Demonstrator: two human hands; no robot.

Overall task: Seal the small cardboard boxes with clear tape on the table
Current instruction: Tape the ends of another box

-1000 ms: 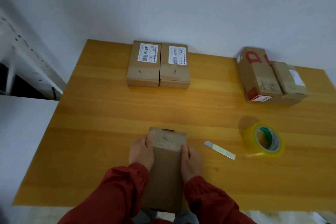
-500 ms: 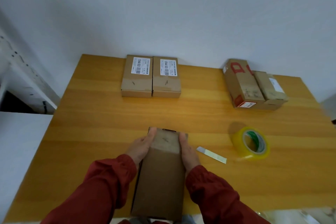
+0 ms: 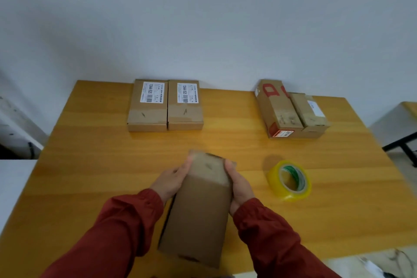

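Observation:
A plain brown cardboard box (image 3: 198,210) is lifted off the wooden table (image 3: 90,165), tilted a little, long side pointing away from me. My left hand (image 3: 171,179) grips its left side near the far end. My right hand (image 3: 239,185) grips its right side, fingers curled over the edge. A roll of clear yellowish tape (image 3: 290,179) lies on the table to the right of my right hand. The cut tape strip seen earlier is hidden behind my right hand and the box.
Two labelled boxes (image 3: 165,105) stand side by side at the table's far middle. Two more boxes (image 3: 291,110), one with red print, sit at the far right. A white wall runs behind the table. A second table's edge (image 3: 409,108) shows at right.
Both hands have raised the box off the table and carried it forward, tilting it. The camera has tipped upward, showing more wall. The loose tape strip has gone out of sight.

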